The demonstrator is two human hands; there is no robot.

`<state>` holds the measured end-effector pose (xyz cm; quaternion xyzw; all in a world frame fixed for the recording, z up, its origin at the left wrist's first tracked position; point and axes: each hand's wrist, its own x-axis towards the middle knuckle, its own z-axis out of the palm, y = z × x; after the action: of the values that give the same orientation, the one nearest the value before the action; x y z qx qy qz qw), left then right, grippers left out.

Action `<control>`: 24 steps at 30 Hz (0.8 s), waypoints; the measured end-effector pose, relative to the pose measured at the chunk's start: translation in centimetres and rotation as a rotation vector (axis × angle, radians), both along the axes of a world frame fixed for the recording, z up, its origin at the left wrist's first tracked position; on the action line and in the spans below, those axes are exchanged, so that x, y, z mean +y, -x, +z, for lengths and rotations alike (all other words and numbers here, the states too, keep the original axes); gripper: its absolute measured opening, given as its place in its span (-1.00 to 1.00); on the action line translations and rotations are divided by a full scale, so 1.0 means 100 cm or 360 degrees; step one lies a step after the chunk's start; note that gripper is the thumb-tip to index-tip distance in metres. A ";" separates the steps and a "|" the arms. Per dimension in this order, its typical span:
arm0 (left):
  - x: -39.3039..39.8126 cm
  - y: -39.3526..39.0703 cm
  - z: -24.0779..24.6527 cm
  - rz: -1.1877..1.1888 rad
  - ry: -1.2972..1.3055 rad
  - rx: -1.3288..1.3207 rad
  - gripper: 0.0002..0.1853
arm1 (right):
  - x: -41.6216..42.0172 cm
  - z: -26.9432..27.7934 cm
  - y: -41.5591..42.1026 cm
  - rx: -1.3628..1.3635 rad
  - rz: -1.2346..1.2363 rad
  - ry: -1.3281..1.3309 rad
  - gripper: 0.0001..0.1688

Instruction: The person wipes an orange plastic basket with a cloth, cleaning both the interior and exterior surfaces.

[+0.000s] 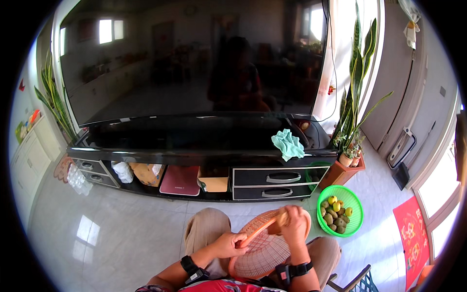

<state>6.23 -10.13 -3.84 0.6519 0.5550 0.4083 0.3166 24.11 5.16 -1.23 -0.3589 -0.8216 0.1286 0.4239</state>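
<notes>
An orange and tan woven basket [261, 255] rests tilted on my lap, between my knees. My left hand [231, 244] grips the near end of its orange curved handle or rim bar [259, 230], thumb on top. Against the far end of that bar, my right hand [292, 222] is bent over with its fingers curled around something tan; motion blur hides what exactly it is. Both wrists wear black straps with small devices.
A green plastic basket [362, 215] of fruit stands on the floor at right. Ahead is a black TV cabinet [182, 157] with a teal cloth [288, 145] on it. A potted snake plant [355, 84], a red mat [414, 241] and a folding stool [359, 281] are at right.
</notes>
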 end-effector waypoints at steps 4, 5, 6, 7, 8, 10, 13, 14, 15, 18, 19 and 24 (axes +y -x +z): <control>-0.004 0.003 -0.002 -0.0016 0.0075 0.0017 -0.67 | 0.011 -0.002 -0.008 0.0056 -0.0163 0.0054 -0.65; -0.004 0.005 -0.003 -0.0026 0.0104 0.0053 -0.68 | 0.006 0.001 -0.005 0.0028 -0.0177 0.0062 -0.64; -0.003 0.004 -0.003 -0.0001 0.0100 0.0014 -0.69 | 0.000 0.005 -0.003 -0.0017 -0.0194 0.0035 -0.63; -0.002 0.003 -0.004 0.0025 0.0096 -0.0026 -0.70 | -0.003 0.002 0.000 0.0006 -0.0148 0.0062 -0.63; -0.002 0.002 -0.004 0.0052 0.0091 -0.0065 -0.71 | -0.004 -0.002 0.002 0.0029 -0.0100 0.0088 -0.63; 0.002 -0.002 -0.002 0.0082 0.0048 -0.0051 -0.72 | -0.011 -0.007 0.006 0.0035 -0.0028 0.0106 -0.63; 0.006 -0.005 0.005 0.0120 0.0048 -0.0061 -0.73 | -0.027 -0.009 0.013 -0.0067 0.0224 -0.0107 -0.56; 0.005 -0.004 0.006 0.0132 0.0072 -0.0072 -0.73 | -0.030 -0.014 0.018 -0.0156 0.0296 -0.0093 -0.56; 0.004 -0.001 -0.001 0.0156 0.0098 -0.0015 -0.71 | -0.036 -0.018 0.020 -0.0257 0.0365 -0.0066 -0.56; 0.002 -0.003 -0.006 0.0269 0.0164 -0.0008 -0.72 | -0.048 -0.013 0.024 -0.0262 0.0604 -0.0185 -0.52; 0.003 -0.003 -0.012 0.0274 0.0052 -0.0057 -0.69 | -0.048 -0.014 0.024 -0.0227 0.0636 -0.0314 -0.49; 0.003 -0.004 -0.001 0.0107 0.0022 -0.0110 -0.72 | -0.035 -0.005 0.013 -0.0192 0.0554 -0.0085 -0.52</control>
<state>6.63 -9.83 -3.91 0.6163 0.5679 0.4373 0.3262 22.83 1.62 -1.77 -0.2071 -0.8983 0.1563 0.3547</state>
